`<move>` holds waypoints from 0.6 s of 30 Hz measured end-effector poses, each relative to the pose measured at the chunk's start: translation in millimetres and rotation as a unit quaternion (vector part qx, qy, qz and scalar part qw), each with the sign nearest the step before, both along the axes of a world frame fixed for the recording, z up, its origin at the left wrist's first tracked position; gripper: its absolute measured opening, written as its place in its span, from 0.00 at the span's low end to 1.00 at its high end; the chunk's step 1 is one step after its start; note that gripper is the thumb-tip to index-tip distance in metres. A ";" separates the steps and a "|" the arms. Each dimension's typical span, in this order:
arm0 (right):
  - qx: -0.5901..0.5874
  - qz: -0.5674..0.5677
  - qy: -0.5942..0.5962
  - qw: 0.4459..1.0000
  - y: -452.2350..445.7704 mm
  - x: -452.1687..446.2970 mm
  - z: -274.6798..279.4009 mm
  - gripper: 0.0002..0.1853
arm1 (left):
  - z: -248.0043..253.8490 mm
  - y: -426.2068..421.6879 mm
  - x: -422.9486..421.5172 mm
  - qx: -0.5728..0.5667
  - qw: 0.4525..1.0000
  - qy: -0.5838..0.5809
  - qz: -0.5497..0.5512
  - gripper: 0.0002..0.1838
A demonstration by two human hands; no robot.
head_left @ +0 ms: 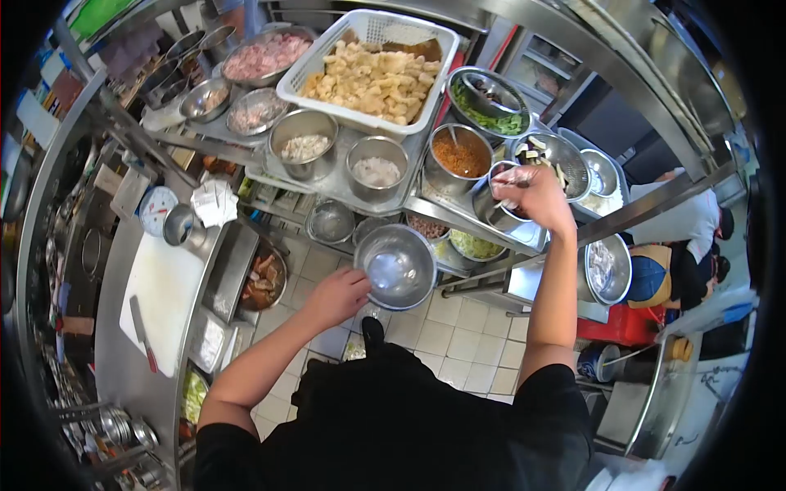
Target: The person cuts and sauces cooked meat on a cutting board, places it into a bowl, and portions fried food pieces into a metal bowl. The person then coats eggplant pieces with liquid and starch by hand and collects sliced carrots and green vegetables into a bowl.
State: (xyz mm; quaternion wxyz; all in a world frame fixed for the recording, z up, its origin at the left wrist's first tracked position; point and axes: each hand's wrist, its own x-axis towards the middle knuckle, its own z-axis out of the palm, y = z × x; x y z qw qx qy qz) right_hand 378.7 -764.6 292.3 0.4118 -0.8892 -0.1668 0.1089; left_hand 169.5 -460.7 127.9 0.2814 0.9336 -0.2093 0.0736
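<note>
An empty-looking steel bowl (395, 267) is held over the floor by my left hand (340, 296), its fingers closed on the rim. On the right, my right hand (534, 195) reaches over a steel pot (494, 214) on the shelf. Its fingers are bent around something pale and reddish, too small to make out. Close by on the left stands a pot of orange-red seasoning (461, 155) with a spoon in it. Just beyond the hand is a perforated bowl (565, 159) with dark and pale pieces.
A white basket of fried pieces (368, 78) stands behind, with pots of pale food (377, 169) before it. A bowl of greens (490, 102) sits at the back. At left, a knife (142, 331) lies on a cutting board (164, 278). Another person (684, 213) is at far right.
</note>
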 end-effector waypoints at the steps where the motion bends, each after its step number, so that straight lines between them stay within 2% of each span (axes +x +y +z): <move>1: -0.002 0.043 -0.001 0.999 10.7 -9.0 -5.5 0.11 | -0.2 -5.4 3.3 -0.003 1.000 -0.004 -0.006 0.11; 2: -0.003 0.086 -0.001 0.996 22.9 -18.9 -13.5 0.12 | -0.6 -9.3 5.0 -0.005 1.000 -0.006 -0.011 0.12; 4: 0.024 0.145 0.077 0.986 49.0 -40.1 -36.0 0.11 | 2.9 -15.8 6.8 -0.014 1.000 -0.025 -0.011 0.10; 5: -0.006 0.188 0.078 0.979 56.2 -43.2 -57.4 0.11 | 2.5 -17.8 6.6 -0.019 0.999 -0.035 -0.012 0.10; 6: -0.011 0.182 0.125 0.975 65.8 -50.7 -72.3 0.10 | -0.1 -18.3 5.6 -0.018 0.999 -0.038 -0.011 0.10; 11: -0.087 0.237 0.074 0.965 94.2 -69.2 -88.9 0.10 | -5.4 -16.4 -6.2 -0.012 0.999 -0.048 0.017 0.12; 15: -0.001 0.161 0.006 0.987 82.3 -68.4 -66.2 0.11 | -9.3 -12.0 -18.7 -0.022 0.996 -0.063 0.056 0.13; 16: -0.007 0.130 -0.072 0.989 69.0 -59.3 -67.2 0.11 | -10.1 -9.6 -23.5 -0.025 0.995 -0.065 0.065 0.13; 18: 0.022 0.060 -0.056 0.996 51.3 -55.2 -34.6 0.11 | -12.4 -7.5 -31.3 -0.032 0.993 -0.074 0.080 0.14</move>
